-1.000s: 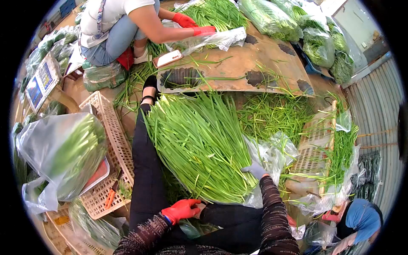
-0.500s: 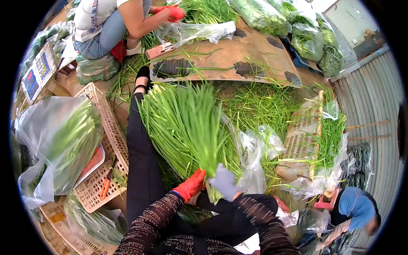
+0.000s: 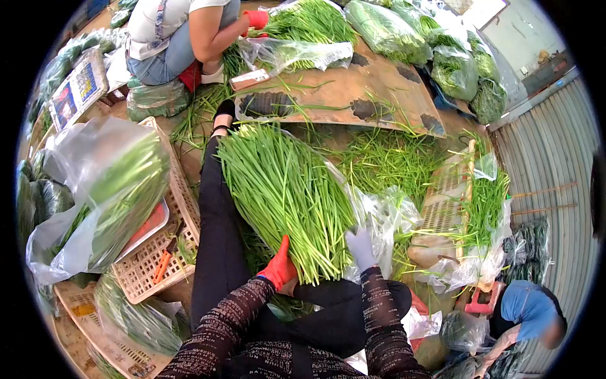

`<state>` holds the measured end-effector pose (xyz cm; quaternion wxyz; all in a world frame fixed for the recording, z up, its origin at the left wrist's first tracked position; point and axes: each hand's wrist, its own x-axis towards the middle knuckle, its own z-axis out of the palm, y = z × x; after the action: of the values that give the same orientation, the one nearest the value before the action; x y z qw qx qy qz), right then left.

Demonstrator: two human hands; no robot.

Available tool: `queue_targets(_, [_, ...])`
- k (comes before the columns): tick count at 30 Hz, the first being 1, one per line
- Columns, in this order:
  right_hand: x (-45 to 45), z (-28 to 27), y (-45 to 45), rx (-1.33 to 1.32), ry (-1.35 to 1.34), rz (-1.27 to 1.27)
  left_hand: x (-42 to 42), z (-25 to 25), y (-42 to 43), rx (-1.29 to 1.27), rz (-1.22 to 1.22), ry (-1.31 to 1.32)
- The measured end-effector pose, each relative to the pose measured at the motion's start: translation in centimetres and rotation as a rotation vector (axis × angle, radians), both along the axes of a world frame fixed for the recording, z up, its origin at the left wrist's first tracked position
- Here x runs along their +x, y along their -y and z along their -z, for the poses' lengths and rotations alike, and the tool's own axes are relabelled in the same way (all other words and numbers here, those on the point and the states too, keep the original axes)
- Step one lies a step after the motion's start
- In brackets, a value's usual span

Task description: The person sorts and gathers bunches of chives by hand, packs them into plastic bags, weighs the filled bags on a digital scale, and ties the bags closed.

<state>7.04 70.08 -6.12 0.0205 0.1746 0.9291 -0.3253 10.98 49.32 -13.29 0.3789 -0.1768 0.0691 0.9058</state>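
A big pile of green garlic chives [image 3: 287, 196] lies across my lap and legs, cut ends towards me, on a clear plastic sheet or bag [image 3: 385, 211]. Against the pile's lower left side rests my left hand [image 3: 279, 265] in a red glove, thumb stretched up and other fingers partly hidden by the stalks. My right hand [image 3: 360, 248], gloved in grey, is at the pile's right edge with its fingers extended and not wrapped round any stalks. Both hands look open, one on each side of the chives.
Left stands a plastic crate [image 3: 183, 170] with a bagged bundle [image 3: 120, 189] and an orange-handled knife [image 3: 162, 266]. A worn board [image 3: 328, 85] lies ahead; loose chives [image 3: 391, 161] cover the floor. A co-worker in red gloves [image 3: 255, 20] sits ahead; another person [image 3: 530, 309] bends at right.
The bunch that both hands gripped above the pile now lies on it. My hands have let go and moved apart to the pile's two sides. The view has shifted slightly.
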Motion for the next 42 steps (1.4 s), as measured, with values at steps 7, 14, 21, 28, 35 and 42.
queue_targets(7, [2.3,-0.6,6.3,0.401,0.377,-0.14,2.7,-1.4,0.7,-0.023,-0.082,0.104])
queue_targets(14, [3.7,-1.4,7.9,0.411,0.014,-0.148,3.1,-0.6,1.4,-0.051,0.023,0.096])
queue_targets(21, [8.8,1.3,12.9,0.53,0.127,-0.596,2.2,-5.4,3.3,-0.508,-0.008,-0.12])
queue_targets(28, [11.4,-4.2,10.7,0.382,0.292,-0.718,1.7,-0.1,2.7,-0.432,0.2,0.088])
queue_targets(35, [9.2,-14.1,-0.9,0.387,-0.02,-0.506,1.4,-1.0,2.9,-0.301,0.162,0.211])
queue_targets(42, [6.0,-14.8,-3.1,0.954,0.018,0.056,1.8,2.6,2.2,-0.278,0.236,0.161])
